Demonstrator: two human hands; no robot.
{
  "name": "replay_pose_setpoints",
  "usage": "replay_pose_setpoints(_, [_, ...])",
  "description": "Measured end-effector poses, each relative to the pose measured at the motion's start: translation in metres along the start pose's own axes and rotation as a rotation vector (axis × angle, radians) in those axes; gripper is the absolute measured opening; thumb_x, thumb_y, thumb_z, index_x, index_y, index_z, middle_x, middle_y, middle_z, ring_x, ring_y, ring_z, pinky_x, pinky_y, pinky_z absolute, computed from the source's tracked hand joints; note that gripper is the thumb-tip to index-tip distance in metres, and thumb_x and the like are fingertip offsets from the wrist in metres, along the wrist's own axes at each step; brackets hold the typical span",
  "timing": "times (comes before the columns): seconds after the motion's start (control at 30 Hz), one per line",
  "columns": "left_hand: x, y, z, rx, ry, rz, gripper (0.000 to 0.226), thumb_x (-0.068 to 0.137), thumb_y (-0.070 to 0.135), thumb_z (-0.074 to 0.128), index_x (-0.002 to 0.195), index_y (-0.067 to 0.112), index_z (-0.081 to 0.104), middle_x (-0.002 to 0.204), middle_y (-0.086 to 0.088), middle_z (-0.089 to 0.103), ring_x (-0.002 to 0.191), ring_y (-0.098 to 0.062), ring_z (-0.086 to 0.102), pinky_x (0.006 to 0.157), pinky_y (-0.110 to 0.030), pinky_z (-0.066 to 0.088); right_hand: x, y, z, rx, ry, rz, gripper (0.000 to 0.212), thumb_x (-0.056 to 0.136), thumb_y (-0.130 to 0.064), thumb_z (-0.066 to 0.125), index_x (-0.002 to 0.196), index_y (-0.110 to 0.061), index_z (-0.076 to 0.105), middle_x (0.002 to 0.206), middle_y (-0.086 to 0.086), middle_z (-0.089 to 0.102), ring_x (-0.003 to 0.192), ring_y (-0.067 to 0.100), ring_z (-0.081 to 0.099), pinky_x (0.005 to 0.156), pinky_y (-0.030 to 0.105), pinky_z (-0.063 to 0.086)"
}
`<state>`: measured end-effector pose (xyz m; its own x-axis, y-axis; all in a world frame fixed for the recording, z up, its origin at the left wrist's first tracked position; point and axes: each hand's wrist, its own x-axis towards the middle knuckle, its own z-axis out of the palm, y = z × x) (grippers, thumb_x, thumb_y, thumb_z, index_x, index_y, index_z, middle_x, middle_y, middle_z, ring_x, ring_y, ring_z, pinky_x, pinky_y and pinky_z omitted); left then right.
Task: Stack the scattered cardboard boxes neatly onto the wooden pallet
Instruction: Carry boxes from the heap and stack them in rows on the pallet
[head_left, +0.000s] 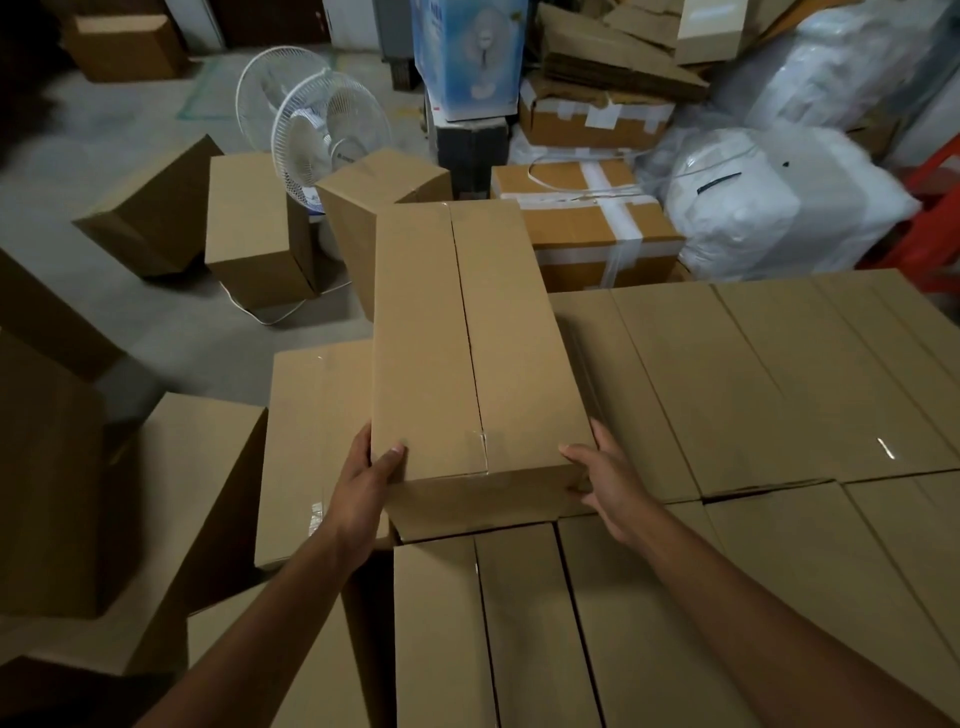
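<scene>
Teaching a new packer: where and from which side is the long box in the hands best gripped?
Grip the long box at its near end, from the person's side: left hand and right hand on the two long walls, thumbs over the top edge. It is narrow and its short end faces the person, so both walls likely fall within reach.

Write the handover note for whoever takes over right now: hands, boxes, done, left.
Left hand and right hand each grip a near corner of the long cardboard box, thumbs on top.
It sits over the left edge of the stacked boxes; whether it rests yet is unclear.
Done: a level layer stacked. Pallet not visible.
Left: seat this box, then fetch the loose boxes on the floor.
</scene>
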<state>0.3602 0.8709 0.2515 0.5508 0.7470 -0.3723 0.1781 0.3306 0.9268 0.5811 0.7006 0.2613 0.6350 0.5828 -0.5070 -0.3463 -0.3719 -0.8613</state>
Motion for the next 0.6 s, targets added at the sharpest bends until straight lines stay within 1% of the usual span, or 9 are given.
replay_pose_setpoints(0.13, [0.002,-0.003,-0.002,0.027,0.015,-0.010,0.058,0.102,0.036,0.053,0.154,0.028,0.032,0.141,-0.001,0.054,0.127,-0.022,0.054,0.111,-0.050,0.044,-0.003,-0.002,0.002,-0.118,0.003,-0.079,0.076,0.101,-0.019,0.058,0.157,-0.048,0.015,0.168,-0.005,0.016,0.151,0.029,0.024,0.116,0.063,0.029])
replay_pose_setpoints(0.2, [0.001,-0.002,-0.004,0.034,0.010,-0.017,0.061,0.101,0.036,0.054,0.156,0.028,0.030,0.144,-0.002,0.052,0.129,-0.023,0.053,0.112,-0.050,0.042,-0.005,-0.002,0.006,-0.143,0.019,-0.103,0.075,0.102,-0.017,0.056,0.158,-0.047,0.015,0.168,-0.006,0.015,0.151,0.027,0.023,0.117,0.063,0.029])
replay_pose_setpoints(0.27, [-0.001,0.001,-0.004,0.055,0.001,-0.009,0.057,0.102,0.033,0.053,0.155,0.026,0.031,0.140,-0.002,0.054,0.127,-0.022,0.054,0.111,-0.049,0.044,-0.007,-0.002,0.011,-0.143,0.043,-0.108,0.073,0.103,-0.017,0.055,0.158,-0.045,0.016,0.168,-0.005,0.016,0.151,0.027,0.023,0.117,0.063,0.029])
replay_pose_setpoints(0.33, [-0.004,0.006,-0.003,0.084,-0.006,0.002,0.050,0.104,0.030,0.051,0.151,0.024,0.036,0.135,0.000,0.057,0.123,-0.021,0.056,0.108,-0.047,0.046,-0.010,-0.003,0.012,-0.149,0.060,-0.104,0.072,0.103,-0.017,0.054,0.159,-0.043,0.016,0.168,-0.003,0.017,0.151,0.027,0.024,0.116,0.062,0.031])
replay_pose_setpoints(0.4, [-0.007,0.011,0.000,0.091,-0.005,0.004,0.041,0.105,0.027,0.050,0.144,0.028,0.039,0.129,0.003,0.058,0.119,-0.020,0.057,0.105,-0.046,0.048,-0.012,-0.005,0.013,-0.149,0.072,-0.088,0.071,0.103,-0.017,0.055,0.159,-0.041,0.017,0.167,-0.002,0.019,0.150,0.027,0.025,0.117,0.059,0.032])
replay_pose_setpoints(0.5, [-0.010,0.018,0.003,0.083,0.004,-0.023,0.044,0.105,0.026,0.049,0.147,0.027,0.037,0.129,0.000,0.056,0.118,-0.023,0.056,0.098,-0.046,0.050,-0.016,-0.011,0.017,-0.142,0.097,-0.054,0.071,0.103,-0.016,0.055,0.159,-0.038,0.019,0.167,0.000,0.022,0.149,0.028,0.028,0.116,0.058,0.034])
replay_pose_setpoints(0.6, [-0.010,0.023,0.002,0.073,-0.009,-0.050,0.045,0.105,0.024,0.048,0.149,0.024,0.037,0.132,-0.006,0.055,0.117,-0.027,0.055,0.086,-0.041,0.051,-0.017,-0.015,0.019,-0.143,0.099,-0.036,0.071,0.103,-0.015,0.055,0.159,-0.037,0.018,0.166,0.001,0.022,0.149,0.030,0.030,0.115,0.059,0.035])
